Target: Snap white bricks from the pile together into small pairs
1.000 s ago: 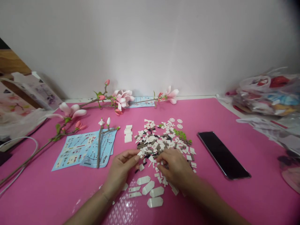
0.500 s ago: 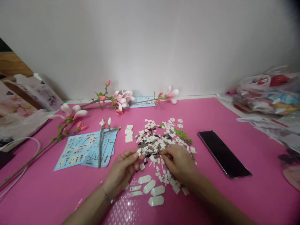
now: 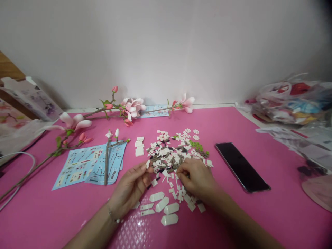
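Our hands sit at the near edge of a heap of small plastic building pieces [image 3: 166, 155], white, brown and black, spread around the middle of the pink desk [image 3: 246, 221]. The left hand [image 3: 131, 188] is at the heap's near left side, and the right hand [image 3: 195, 178] reaches into its near right side. The two are apart but close, with scattered pieces between them. Their fingers are curled, but we cannot tell whether either hand grips a piece. A thin bracelet [image 3: 112, 216] circles our left wrist.

Just beyond the heap's far end lie white lace-like discs [image 3: 192, 133], and bright green leaf pieces [image 3: 196, 145] sit within its right side. Near our hands, toward the desk's front edge, large white petal-shaped pieces [image 3: 166, 207] lie in loose rows. A small stack of white plates [image 3: 139, 147] stands just left of the heap.

Further left, a part-built brown branch [image 3: 106, 157] lies across blue instruction sheets [image 3: 77, 166]. Finished pink magnolia branches [image 3: 131, 109] stretch along the desk's back edge and down its left side, over another blue sheet [image 3: 155, 111]. A black smartphone [image 3: 242, 167] lies to the right of the heap, well clear of it. Plastic bags [image 3: 290, 103] and papers [image 3: 293, 141] are piled beyond the desk's right edge.
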Demonstrator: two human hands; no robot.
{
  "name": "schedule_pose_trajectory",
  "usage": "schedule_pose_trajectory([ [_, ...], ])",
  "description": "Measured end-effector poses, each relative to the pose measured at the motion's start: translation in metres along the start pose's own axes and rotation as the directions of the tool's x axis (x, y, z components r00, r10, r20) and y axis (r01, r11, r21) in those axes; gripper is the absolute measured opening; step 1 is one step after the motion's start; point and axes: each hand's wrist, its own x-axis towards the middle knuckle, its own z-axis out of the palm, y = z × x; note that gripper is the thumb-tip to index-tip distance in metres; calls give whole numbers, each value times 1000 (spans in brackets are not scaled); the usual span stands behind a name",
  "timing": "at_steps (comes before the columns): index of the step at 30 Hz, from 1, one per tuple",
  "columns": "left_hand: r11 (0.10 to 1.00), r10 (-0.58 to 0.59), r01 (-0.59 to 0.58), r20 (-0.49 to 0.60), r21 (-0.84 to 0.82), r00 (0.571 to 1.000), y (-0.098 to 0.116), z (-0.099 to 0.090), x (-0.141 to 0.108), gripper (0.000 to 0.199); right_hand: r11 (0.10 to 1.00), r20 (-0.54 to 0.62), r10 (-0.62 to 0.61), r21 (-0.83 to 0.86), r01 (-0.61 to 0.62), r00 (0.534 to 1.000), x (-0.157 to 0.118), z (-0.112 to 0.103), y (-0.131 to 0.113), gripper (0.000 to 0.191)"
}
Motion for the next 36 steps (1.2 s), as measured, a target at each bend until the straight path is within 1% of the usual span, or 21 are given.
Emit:
schedule_pose_trajectory([
  [5, 1000, -8, 8, -2, 11, 1000, -1, 0, -1, 14, 997, 92, -62, -43, 66, 994, -1, 1, -2, 20],
  [8, 999, 1, -1, -3, 51, 1000, -2, -1, -1, 14, 995, 101, -78, -47, 83, 992, -2, 3, -2, 18],
  [12, 993, 12, -9, -23, 116, 1000, -5, -3, -1, 18, 995, 75, -100, -1, 100, 992, -2, 5, -2, 16],
  [15, 989, 9, -7, -14, 147, 1000, -6, -5, -1, 21, 989, -20, -103, 102, 104, 994, -3, 5, -5, 14],
  [17, 985, 8, -7, -5, 171, 1000, -7, -4, -2, 21, 964, -90, -96, 238, 115, 991, -5, 5, -8, 14],
  [18, 983, 8, -8, -2, 183, 1000, -7, -3, -3, 20, 941, -103, -84, 320, 113, 991, -6, 4, -10, 14],
  [20, 979, 16, -18, 12, 202, 1000, -8, -1, -4, 17, 885, -74, -49, 460, 78, 996, -7, 4, -13, 14],
  [22, 975, 29, -36, 33, 219, 999, -10, 0, -5, 14, 841, -16, -23, 541, 28, 1000, -8, 4, -17, 11],
  [24, 967, 38, -49, 48, 251, 998, -13, 0, -5, 13, 813, 20, -40, 582, 21, 999, -8, 4, -20, 8],
  [26, 949, 43, -55, 47, 310, 998, -15, -1, -5, 13, 788, 19, -84, 613, 55, 996, -8, 5, -21, 7],
  [31, 863, 82, -81, 20, 499, 996, -14, -1, -6, 13, 726, -61, -179, 666, 174, 982, -7, 6, -21, 10],
  [32, 845, 86, -82, 17, 529, 996, -13, 0, -7, 12, 718, -63, -168, 676, 167, 984, -7, 7, -20, 10],
  [36, 790, 97, -95, 30, 605, 995, -11, 4, -10, 15, 700, -28, -55, 711, 58, 998, -9, 12, -19, 2],
])
